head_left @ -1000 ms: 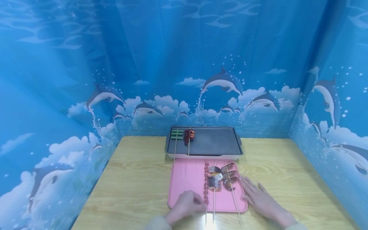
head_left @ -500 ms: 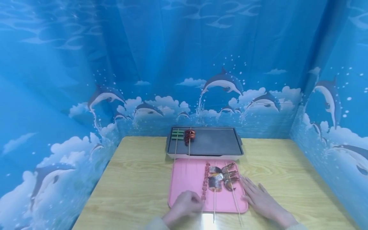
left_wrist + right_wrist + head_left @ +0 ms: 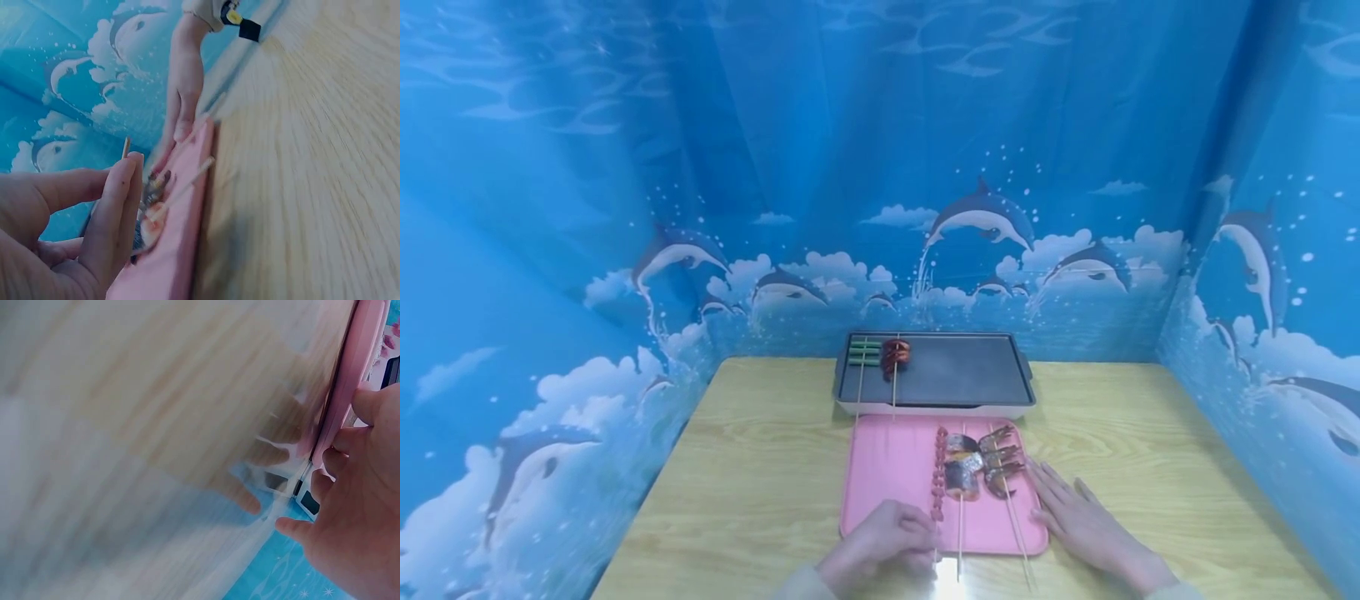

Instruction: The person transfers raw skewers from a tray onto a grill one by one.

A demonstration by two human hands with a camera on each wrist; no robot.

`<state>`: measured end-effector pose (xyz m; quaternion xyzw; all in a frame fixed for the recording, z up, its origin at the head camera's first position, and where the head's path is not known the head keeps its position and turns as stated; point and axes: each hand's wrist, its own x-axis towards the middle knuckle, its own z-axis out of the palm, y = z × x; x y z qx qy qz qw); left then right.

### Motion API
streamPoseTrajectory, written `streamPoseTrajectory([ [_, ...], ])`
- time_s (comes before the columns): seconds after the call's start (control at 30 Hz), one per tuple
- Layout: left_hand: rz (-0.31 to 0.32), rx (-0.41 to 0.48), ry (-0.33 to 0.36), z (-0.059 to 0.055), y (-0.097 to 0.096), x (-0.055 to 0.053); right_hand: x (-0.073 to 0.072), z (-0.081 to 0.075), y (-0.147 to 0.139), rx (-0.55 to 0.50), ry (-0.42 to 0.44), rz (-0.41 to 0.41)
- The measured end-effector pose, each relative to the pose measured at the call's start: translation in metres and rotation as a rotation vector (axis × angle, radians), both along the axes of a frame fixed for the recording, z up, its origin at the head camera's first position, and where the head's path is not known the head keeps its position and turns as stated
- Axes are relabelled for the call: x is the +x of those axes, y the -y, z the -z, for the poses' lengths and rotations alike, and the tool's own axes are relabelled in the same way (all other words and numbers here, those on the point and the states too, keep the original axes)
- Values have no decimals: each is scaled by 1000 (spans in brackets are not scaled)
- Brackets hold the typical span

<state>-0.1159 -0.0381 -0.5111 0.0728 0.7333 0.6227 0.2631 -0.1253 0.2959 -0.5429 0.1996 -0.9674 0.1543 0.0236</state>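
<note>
My left hand (image 3: 891,533) pinches the lower end of a thin skewer (image 3: 938,483) threaded with small reddish pieces, over the front of the pink tray (image 3: 880,467). In the left wrist view, the stick's tip (image 3: 126,147) sticks up past the thumb and fingers. Beside it on the tray lie a skewer of silvery fish chunks (image 3: 962,479) and one of shrimp (image 3: 1000,458), their sticks reaching over the front edge. My right hand (image 3: 1078,521) lies with straight fingers at the tray's right side; in the right wrist view its fingertips are right at the rim (image 3: 350,375).
Behind the tray stands a dark flat griddle (image 3: 958,367). A skewer of green pieces (image 3: 864,353) and one of dark red pieces (image 3: 896,357) lie on its left side. The wooden table (image 3: 760,467) meets a blue dolphin-print curtain (image 3: 820,167) at the back and sides.
The reddish skewer's lower end tilted left, then came back right and nearly upright in the head view. The left hand's fingers shifted on the stick. The right hand stayed put.
</note>
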Motion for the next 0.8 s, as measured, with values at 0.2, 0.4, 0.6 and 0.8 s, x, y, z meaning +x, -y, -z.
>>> streamPoseTrajectory([
  [0.2, 38, 28, -26, -25, 0, 1, 0, 1, 0, -5, -2, -2],
  [0.4, -2, 37, -49, -47, -4, -10, -1, 2, -1, -10, -15, -6],
  [0.6, 14, 61, -115, -63, -6, -32, -2, 5, -2, -1, -44, -14],
  [0.8, -43, 63, -153, -75, -11, -56, -1, 4, -2, -11, -21, -3],
])
